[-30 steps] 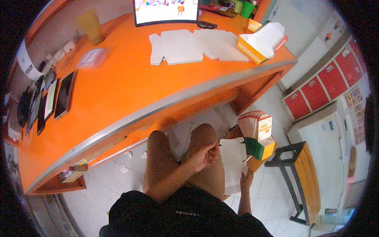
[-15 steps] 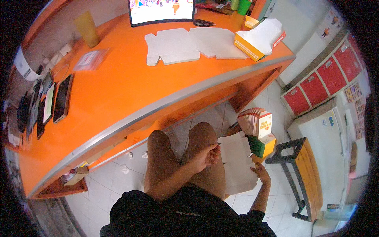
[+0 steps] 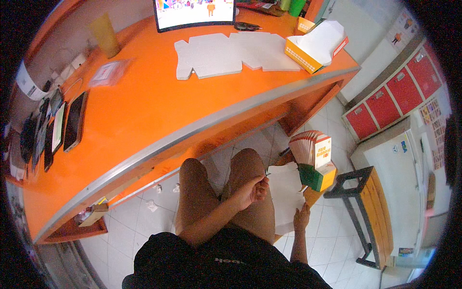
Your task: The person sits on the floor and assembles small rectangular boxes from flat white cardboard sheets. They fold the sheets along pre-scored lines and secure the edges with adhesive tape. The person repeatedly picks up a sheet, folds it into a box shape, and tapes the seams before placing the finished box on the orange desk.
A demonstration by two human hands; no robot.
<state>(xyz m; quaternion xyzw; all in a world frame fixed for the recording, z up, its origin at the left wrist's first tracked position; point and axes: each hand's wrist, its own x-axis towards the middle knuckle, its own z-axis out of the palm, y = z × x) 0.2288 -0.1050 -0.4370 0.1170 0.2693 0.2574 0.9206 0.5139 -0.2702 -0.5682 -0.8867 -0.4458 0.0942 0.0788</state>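
Observation:
Over my right thigh, my left hand [image 3: 253, 191] is closed with its fingers curled in; whatever it holds is hidden. Just right of it lies a pale flat cardboard box blank [image 3: 286, 192], partly on a wooden bench beside my leg. At the blank's lower right edge, my right hand [image 3: 301, 217] has its fingers along the side and appears to grip that edge. Behind the blank, on the same bench, a fanned stack of folded cartons [image 3: 308, 147] stands next to a green and yellow box [image 3: 317, 177].
On the orange desk [image 3: 159, 111] lie more flat blanks [image 3: 211, 55], and a formed yellow box with a white inside [image 3: 320, 43] sits near its right end. A screen [image 3: 195, 14], a yellow cup [image 3: 105, 36] and phones [image 3: 76, 120] are there too. A wooden stool [image 3: 373, 212] stands right.
My right hand has moved left and slightly down along the cardboard blank. The blank's right side now looks narrower, as if turned up. My left hand stays in place.

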